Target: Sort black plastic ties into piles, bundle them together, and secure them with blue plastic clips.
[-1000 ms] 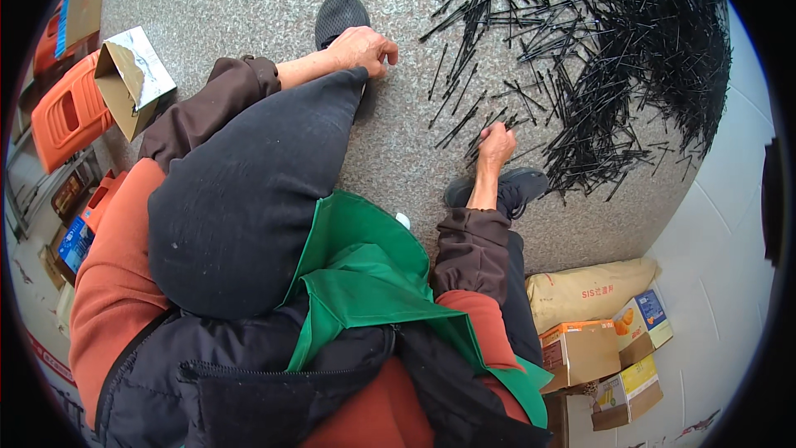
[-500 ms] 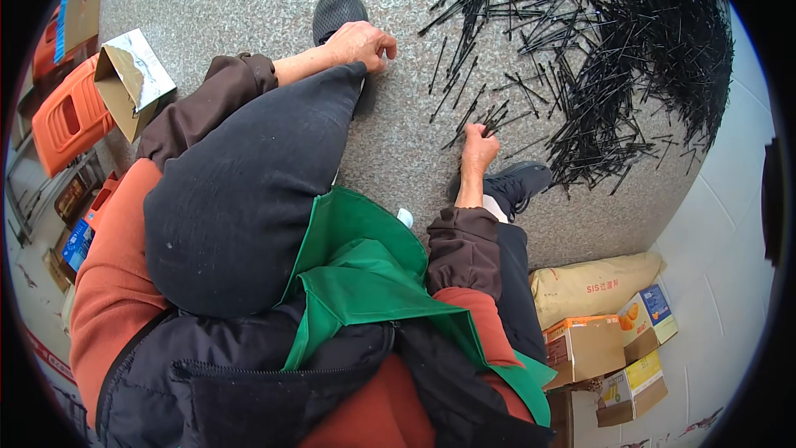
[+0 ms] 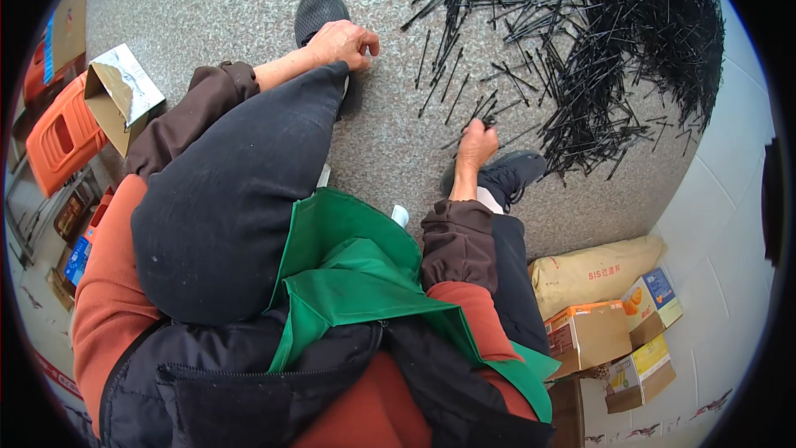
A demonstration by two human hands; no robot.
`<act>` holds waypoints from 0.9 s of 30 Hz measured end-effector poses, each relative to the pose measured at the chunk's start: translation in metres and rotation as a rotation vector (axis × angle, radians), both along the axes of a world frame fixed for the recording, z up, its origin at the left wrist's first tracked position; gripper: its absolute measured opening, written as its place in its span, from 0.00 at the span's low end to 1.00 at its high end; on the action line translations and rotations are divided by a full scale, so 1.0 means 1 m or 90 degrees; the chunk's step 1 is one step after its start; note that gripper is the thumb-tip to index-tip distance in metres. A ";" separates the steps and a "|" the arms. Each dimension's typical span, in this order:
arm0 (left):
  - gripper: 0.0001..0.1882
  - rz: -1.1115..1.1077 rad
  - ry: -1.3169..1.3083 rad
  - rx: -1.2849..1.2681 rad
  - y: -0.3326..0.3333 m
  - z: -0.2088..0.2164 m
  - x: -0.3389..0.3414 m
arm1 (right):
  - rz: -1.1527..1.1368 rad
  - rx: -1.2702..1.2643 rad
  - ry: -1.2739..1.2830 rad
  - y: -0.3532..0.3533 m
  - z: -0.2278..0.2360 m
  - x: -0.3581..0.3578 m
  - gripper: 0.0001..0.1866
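Thin black sticks, perhaps plastic, lie in a large tangled heap (image 3: 597, 58) on the floor at the far right, thinning out toward the middle. Close to the heap's near left edge, my right hand (image 3: 477, 148) is closed on a few of these black sticks (image 3: 485, 108), whose ends poke out beyond my fingertips. Some sticks beside them lie loose on the floor. Over my bent left knee (image 3: 319, 87) rests my left hand (image 3: 342, 43), its fingers loosely bent and apart, with nothing visible in it.
At the left stand an orange plastic stool (image 3: 66, 134) and an open cardboard box (image 3: 124, 95). A tan sack (image 3: 593, 275) and several opened cartons (image 3: 589, 338) lie by the white wall (image 3: 705, 241) at the right. My shoes (image 3: 322, 15) are near both hands.
The view has shifted slightly, so most things sit a little further left. My right hand stays low by the heap with sticks in its grip; my left hand remains on the knee.
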State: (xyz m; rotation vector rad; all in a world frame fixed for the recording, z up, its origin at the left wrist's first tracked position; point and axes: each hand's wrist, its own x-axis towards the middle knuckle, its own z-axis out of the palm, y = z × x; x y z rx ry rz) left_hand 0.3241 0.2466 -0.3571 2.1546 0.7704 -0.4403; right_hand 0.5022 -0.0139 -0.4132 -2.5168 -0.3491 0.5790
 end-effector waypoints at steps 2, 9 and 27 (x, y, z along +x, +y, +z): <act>0.13 -0.003 -0.004 -0.006 0.000 0.000 0.003 | -0.197 0.078 0.074 -0.018 -0.014 0.016 0.13; 0.13 -0.011 0.012 -0.007 0.000 -0.002 0.001 | 0.049 -0.100 -0.055 0.019 0.020 0.011 0.23; 0.13 0.000 0.012 -0.011 0.001 -0.002 -0.001 | -0.464 -0.047 0.030 -0.028 -0.018 0.073 0.22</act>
